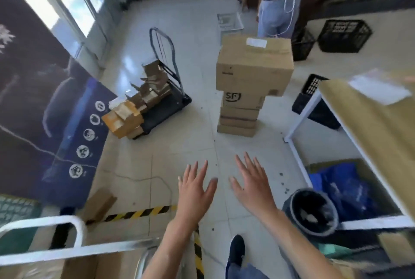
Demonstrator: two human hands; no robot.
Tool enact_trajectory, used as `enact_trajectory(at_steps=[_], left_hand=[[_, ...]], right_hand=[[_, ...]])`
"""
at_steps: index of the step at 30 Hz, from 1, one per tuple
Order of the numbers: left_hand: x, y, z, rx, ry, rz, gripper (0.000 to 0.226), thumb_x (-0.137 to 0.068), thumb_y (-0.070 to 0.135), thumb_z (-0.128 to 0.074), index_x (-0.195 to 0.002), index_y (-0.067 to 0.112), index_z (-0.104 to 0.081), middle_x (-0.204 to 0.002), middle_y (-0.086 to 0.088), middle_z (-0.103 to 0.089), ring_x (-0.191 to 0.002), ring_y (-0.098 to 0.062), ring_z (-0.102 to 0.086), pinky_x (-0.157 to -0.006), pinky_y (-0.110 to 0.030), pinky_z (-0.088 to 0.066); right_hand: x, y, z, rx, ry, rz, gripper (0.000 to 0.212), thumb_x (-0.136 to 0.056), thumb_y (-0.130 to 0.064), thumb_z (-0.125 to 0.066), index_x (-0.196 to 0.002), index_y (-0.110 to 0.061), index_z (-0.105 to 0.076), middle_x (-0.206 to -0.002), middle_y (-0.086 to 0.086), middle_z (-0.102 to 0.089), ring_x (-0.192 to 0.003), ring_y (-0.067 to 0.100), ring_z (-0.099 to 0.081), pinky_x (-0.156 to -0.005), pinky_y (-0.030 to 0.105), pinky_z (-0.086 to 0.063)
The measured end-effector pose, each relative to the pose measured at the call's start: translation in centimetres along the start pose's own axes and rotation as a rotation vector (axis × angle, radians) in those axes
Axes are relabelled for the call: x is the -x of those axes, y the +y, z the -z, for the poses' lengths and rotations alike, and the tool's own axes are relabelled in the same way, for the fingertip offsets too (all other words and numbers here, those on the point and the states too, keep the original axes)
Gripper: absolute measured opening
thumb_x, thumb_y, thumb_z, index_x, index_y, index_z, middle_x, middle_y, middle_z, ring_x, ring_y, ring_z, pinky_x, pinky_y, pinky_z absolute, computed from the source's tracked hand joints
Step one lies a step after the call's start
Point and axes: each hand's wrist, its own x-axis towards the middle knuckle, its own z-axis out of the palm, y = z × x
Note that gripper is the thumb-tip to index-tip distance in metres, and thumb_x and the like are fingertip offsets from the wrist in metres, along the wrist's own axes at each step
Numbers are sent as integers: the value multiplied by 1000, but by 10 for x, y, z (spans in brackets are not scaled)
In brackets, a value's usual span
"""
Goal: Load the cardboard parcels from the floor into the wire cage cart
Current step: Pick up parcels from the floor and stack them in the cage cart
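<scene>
A stack of several cardboard parcels point(251, 85) stands on the tiled floor ahead, the biggest box on top with a white label. My left hand point(196, 191) and my right hand point(252, 184) are stretched out side by side in front of me, fingers spread, holding nothing, well short of the stack. At the bottom left a white metal frame point(45, 222) and rail, likely the cage cart, have cardboard boxes point(78, 265) behind them.
A flat trolley point(166, 99) with torn cartons stands left of the stack. A person point(280, 7) stands behind it near black crates point(343, 36). At right are a white-framed table point(314, 103), a dark bin point(311, 211) and a blue bag point(343, 186). Hazard tape point(139, 212) crosses the floor.
</scene>
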Motion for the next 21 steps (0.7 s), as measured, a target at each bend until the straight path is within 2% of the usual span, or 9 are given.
enact_trajectory(at_steps=[7,11,21], left_hand=[[-101,85,-30,-14,-66,-124,64,-100,57,-39,-157,39,-15,-167,5,-11,-154,-16,4,-121,-44,2],[-161,103,-35,-29,-105,-158,64,-100,58,-39,-157,39,-15,-167,5,-11,-154,-17,3,-120,-43,4],[-388,129,-27,27,-114,-131,66,-100,52,-43,-158,31,-19,-166,3,-17,-154,-19,-4,-123,-49,-8]], right_hand=[[-73,49,66,-122,102,-68,65,-101,-52,-36,-157,-40,-5,-168,-5,5,-153,18,8,-122,41,0],[-124,61,83,-140,134,-97,66,-101,-54,-34,-157,-40,-4,-168,-5,4,-154,19,7,-122,41,-1],[-319,89,121,-171,131,-161,66,-101,-53,-34,-158,-41,-2,-167,-9,8,-153,15,9,-124,40,-3]])
